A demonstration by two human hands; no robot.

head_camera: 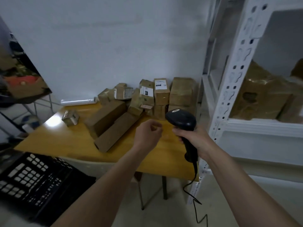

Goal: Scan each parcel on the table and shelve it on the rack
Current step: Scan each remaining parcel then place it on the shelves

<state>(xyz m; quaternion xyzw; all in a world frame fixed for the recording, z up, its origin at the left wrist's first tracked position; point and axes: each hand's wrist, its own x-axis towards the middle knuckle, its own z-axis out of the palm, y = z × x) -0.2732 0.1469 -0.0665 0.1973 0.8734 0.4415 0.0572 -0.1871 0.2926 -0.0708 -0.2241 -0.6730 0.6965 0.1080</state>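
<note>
Several brown cardboard parcels (161, 94) are heaped at the back of a yellow wooden table (65, 141); two long boxes (113, 130) lie in front of the heap. My right hand (195, 138) grips the handle of a black barcode scanner (182, 120), whose head points toward the parcels. My left hand (147, 133) hovers above the table's middle with its fingers loosely curled, holding nothing. The white metal rack (236, 79) stands at the right, and brown parcels (262, 95) sit on its shelf.
A black plastic crate (32, 179) sits at the lower left. A small taped parcel (70, 117) lies apart on the table's left side. A roll of clear film (78, 101) lies at the table's back edge. The scanner's cable (195, 202) hangs down to the floor.
</note>
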